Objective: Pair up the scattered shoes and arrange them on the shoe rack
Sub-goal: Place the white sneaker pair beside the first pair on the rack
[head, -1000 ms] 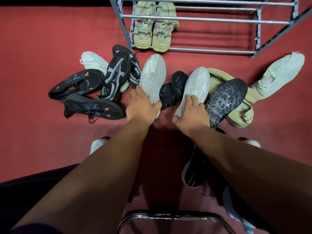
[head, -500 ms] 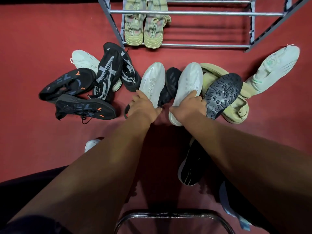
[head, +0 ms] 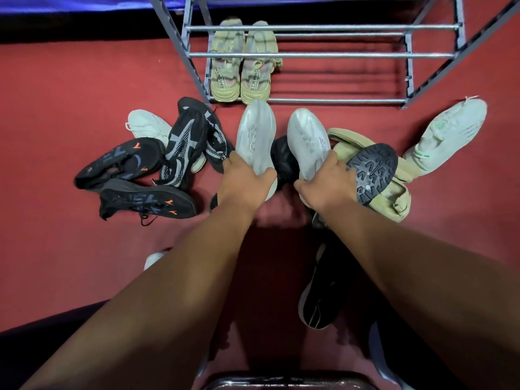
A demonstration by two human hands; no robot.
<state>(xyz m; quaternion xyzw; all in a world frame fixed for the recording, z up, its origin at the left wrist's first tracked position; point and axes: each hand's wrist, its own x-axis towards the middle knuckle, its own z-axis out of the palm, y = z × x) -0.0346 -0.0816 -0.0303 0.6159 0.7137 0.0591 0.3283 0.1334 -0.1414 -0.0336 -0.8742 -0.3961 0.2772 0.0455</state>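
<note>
Pale grey shoes (head: 254, 142), black orange-marked sneakers (head: 146, 199), beige striped pair (head: 242, 61), red carpet (head: 70, 88).

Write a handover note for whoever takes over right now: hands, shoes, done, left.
Left hand grips one pale grey shoe; right hand grips its mate. Both shoes are toe-forward, just short of the shoe rack.
Done: beige pair sits on the rack's bottom tier, at its left end.
Left: rack the grey pair, then sort the floor pile: black-orange pair, black-grey shoes, two separated white sneakers, tan boots, black shoe near the right arm.
</note>
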